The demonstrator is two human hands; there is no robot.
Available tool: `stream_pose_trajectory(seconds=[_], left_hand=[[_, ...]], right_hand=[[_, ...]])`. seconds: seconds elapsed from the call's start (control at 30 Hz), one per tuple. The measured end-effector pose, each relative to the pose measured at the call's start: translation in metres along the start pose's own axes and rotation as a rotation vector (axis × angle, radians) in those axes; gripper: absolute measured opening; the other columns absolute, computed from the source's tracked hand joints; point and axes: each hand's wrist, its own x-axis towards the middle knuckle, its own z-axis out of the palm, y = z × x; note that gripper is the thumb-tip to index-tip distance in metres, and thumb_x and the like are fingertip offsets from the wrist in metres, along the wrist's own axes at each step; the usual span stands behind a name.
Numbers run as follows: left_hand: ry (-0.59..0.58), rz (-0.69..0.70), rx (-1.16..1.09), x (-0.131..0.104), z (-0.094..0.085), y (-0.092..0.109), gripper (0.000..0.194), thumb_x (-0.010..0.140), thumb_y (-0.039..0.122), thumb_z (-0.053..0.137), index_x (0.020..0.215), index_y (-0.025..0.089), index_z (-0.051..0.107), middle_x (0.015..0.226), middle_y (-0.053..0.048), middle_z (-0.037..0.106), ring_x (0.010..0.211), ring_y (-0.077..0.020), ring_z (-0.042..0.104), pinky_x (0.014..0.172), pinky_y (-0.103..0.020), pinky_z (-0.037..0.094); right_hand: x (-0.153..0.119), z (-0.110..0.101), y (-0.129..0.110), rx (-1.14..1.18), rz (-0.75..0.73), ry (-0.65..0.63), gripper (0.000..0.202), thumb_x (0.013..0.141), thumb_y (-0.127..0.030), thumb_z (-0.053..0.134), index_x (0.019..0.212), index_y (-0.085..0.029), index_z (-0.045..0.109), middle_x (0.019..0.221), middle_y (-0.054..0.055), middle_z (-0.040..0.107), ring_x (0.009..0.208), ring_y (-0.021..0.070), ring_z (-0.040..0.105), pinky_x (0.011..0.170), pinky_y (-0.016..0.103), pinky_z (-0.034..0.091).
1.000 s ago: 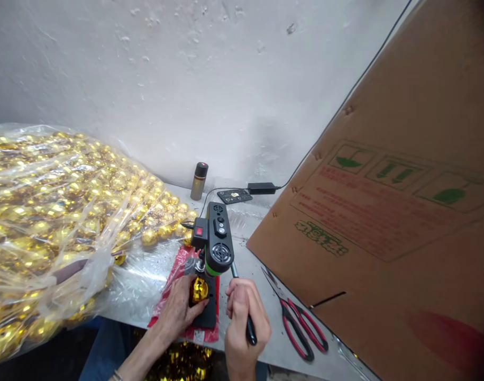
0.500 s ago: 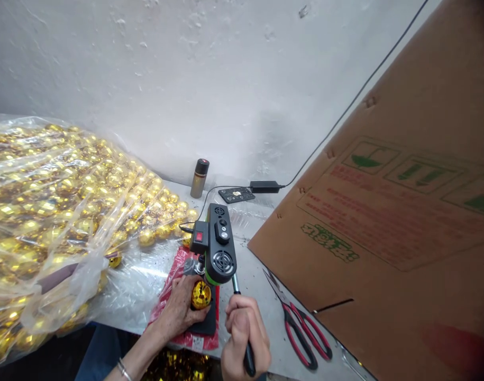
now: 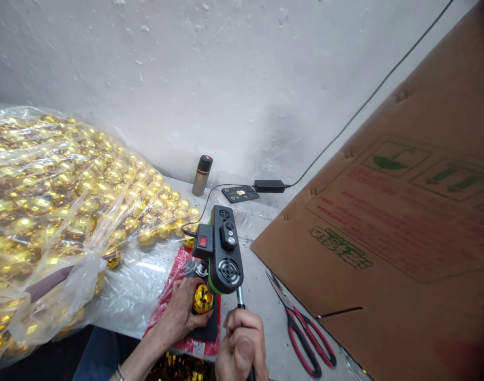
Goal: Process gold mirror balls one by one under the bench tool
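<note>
A shiny gold faceted ball (image 3: 202, 299) is held between the thumb and fingers of my left hand (image 3: 178, 312), over the black base of a small machine. The machine's black head (image 3: 227, 251), with round vents and a box with a red switch, stands just above and right of the ball. My right hand (image 3: 244, 338) is wrapped round the dark grip of a metal lever (image 3: 240, 297) at the machine's right side. Red plastic (image 3: 177, 272) lies under the base.
Clear bag of gold balls (image 3: 67, 185) at left; bottle (image 3: 202, 174), dark phone-like slab (image 3: 240, 193) and power adapter (image 3: 270, 186) near the wall. Red-and-black scissors (image 3: 305, 333) lie beside a large cardboard box (image 3: 384, 238) at right. More gold balls (image 3: 178, 366) below the table edge.
The view has shifted slightly. My right hand and the lever grip are a little lower, and the machine's head sits slightly lower in view. My left hand still holds the ball.
</note>
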Motion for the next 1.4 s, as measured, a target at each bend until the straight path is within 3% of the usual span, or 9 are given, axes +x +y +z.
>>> stream_pose_trajectory(seconds=[0.2, 0.4, 0.83, 1.07, 1.4], left_hand=[[0.031, -0.001, 0.023, 0.000, 0.005, -0.003, 0.047, 0.074, 0.025, 0.080, 0.119, 0.022, 0.066, 0.110, -0.008, 0.072, 0.104, -0.0323, 0.063, 0.096, -0.046, 0.048], [0.034, 0.011, 0.017, 0.000, 0.007, -0.005, 0.052, 0.074, 0.025, 0.080, 0.124, 0.023, 0.066, 0.115, -0.009, 0.073, 0.106, -0.0328, 0.063, 0.097, -0.047, 0.048], [0.021, -0.025, -0.018, 0.000, 0.005, 0.001, 0.050, 0.075, 0.024, 0.079, 0.123, 0.022, 0.066, 0.114, -0.009, 0.072, 0.109, -0.0341, 0.061, 0.100, -0.049, 0.048], [0.053, -0.037, -0.020, 0.002, 0.013, 0.000, 0.056, 0.071, 0.024, 0.082, 0.124, 0.022, 0.065, 0.115, -0.009, 0.072, 0.109, -0.0340, 0.061, 0.098, -0.047, 0.049], [-0.006, -0.041, -0.024, 0.006, 0.011, 0.003, 0.060, 0.068, 0.021, 0.082, 0.126, 0.022, 0.064, 0.119, -0.010, 0.070, 0.113, -0.0352, 0.061, 0.101, -0.048, 0.047]], right_hand=[[-0.004, 0.000, 0.005, 0.007, 0.026, 0.029, 0.041, 0.113, -0.029, 0.042, 0.072, -0.022, 0.046, 0.076, -0.003, 0.047, 0.063, 0.0117, 0.046, 0.059, 0.027, 0.042], [-0.004, -0.002, 0.017, -0.022, -0.102, 0.009, 0.039, 0.110, -0.025, 0.040, 0.071, -0.024, 0.043, 0.073, -0.002, 0.044, 0.058, 0.0121, 0.042, 0.051, 0.025, 0.040], [-0.003, 0.000, 0.016, 0.008, -0.067, 0.035, 0.042, 0.109, -0.025, 0.043, 0.067, -0.023, 0.045, 0.068, -0.004, 0.046, 0.057, 0.0129, 0.044, 0.058, 0.029, 0.040], [0.000, 0.005, 0.010, 0.036, 0.008, 0.098, 0.046, 0.110, -0.031, 0.046, 0.065, -0.022, 0.044, 0.069, -0.004, 0.047, 0.058, 0.0123, 0.044, 0.058, 0.027, 0.041], [-0.032, -0.003, 0.051, -0.067, -0.140, 0.092, 0.042, 0.106, -0.030, 0.052, 0.065, -0.021, 0.051, 0.074, -0.002, 0.061, 0.061, 0.0143, 0.058, 0.073, 0.035, 0.051]])
